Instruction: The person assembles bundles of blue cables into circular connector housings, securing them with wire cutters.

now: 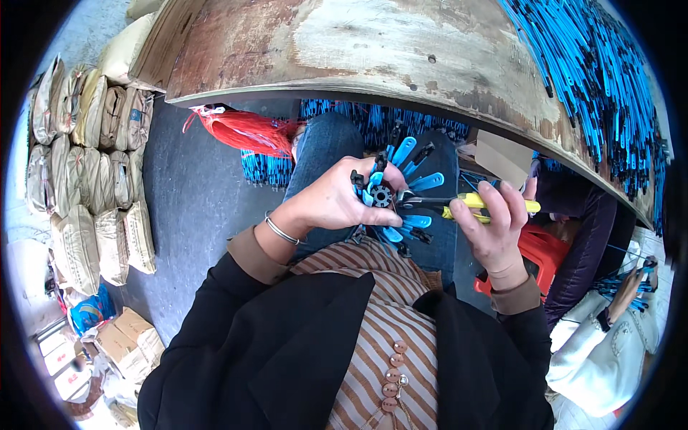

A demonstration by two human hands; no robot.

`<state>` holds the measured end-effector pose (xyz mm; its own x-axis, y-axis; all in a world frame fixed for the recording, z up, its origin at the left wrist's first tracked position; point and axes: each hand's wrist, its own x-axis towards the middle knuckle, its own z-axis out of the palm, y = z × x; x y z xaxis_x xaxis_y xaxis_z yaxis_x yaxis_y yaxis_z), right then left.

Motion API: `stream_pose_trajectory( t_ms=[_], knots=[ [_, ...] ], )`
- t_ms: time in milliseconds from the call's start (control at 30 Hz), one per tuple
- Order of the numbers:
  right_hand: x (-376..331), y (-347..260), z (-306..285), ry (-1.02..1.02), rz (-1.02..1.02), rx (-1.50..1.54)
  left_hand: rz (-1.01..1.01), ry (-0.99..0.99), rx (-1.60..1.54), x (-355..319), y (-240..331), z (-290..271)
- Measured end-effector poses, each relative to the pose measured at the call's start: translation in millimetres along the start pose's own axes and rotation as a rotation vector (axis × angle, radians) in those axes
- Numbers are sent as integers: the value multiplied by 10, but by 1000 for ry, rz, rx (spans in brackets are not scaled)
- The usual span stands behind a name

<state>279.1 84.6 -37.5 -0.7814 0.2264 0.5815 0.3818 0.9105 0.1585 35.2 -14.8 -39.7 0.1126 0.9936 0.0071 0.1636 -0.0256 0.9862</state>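
Observation:
My left hand is closed round a cluster of flat blue strips with black ends, held over my lap. The strips fan out from a round black notched hub, which faces up beside my left thumb. In my right hand is a pair of pliers with yellow handles, fingers wrapped on the grips. The dark jaws of the pliers point left and reach the right side of the hub, among the strips. What exactly the jaws grip is too small to tell.
A worn wooden table spans the far side, with heaped blue and black strips at its right. Red strands hang below its edge. Stacked sacks stand left. A red stool and another person's sleeve are at right.

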Motion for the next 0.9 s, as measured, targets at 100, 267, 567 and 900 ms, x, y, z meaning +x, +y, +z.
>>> stream_pose_trajectory(
  t_ms=[100, 267, 567, 900],
  knots=[
    [29, -1, -14, -18, -57, -17, -99, -38, -40, -4, 18, -10],
    [64, -93, -76, -71, -19, 35, -98, 57, -51, 29, 63, 7],
    [-95, -482, 98, -103, 274, 254, -139, 81, -53, 15, 85, -27],
    [34, -424, -152, -258, 342, 489, -111, 58, -141, 15, 43, -72]
  ],
)
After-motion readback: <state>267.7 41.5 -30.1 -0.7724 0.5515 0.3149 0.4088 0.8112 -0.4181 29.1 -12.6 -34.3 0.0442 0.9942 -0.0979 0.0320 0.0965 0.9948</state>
